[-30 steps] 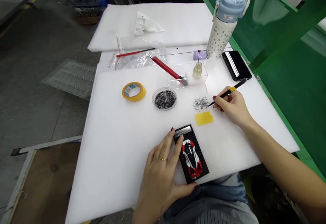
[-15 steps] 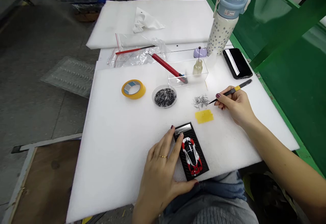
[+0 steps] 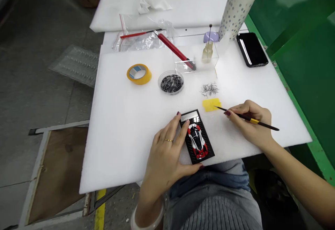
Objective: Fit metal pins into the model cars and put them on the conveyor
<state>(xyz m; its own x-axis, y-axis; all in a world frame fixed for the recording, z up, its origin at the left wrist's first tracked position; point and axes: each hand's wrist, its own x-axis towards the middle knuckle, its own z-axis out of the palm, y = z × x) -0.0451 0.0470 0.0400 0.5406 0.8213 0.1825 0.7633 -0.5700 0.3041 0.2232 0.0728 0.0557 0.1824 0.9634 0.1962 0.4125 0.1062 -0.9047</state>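
Note:
A small red, white and black model car [image 3: 197,140] sits on a black plate [image 3: 206,150] near the front edge of a white foam sheet [image 3: 125,125]. My left hand [image 3: 167,155] rests on the plate's left side, fingers and thumb gripping its edges. My right hand [image 3: 252,122] pinches black tweezers with a yellow band [image 3: 246,117]. Their tips touch the right side of a yellow patch [image 3: 211,104]. A loose heap of tiny dark parts [image 3: 209,89] lies just behind the patch.
Behind lie a round dish of dark parts [image 3: 171,83], a roll of yellow tape [image 3: 139,74], a clear box [image 3: 195,54] with a small bottle [image 3: 207,53], a red-handled tool [image 3: 175,50], a spotted water bottle [image 3: 237,8] and a black phone [image 3: 252,49]. Green framing [image 3: 300,62] borders the right.
My right hand has drawn the tweezers back from the heap of tiny parts to the yellow patch. The view has tipped downward. My left hand stays on the plate.

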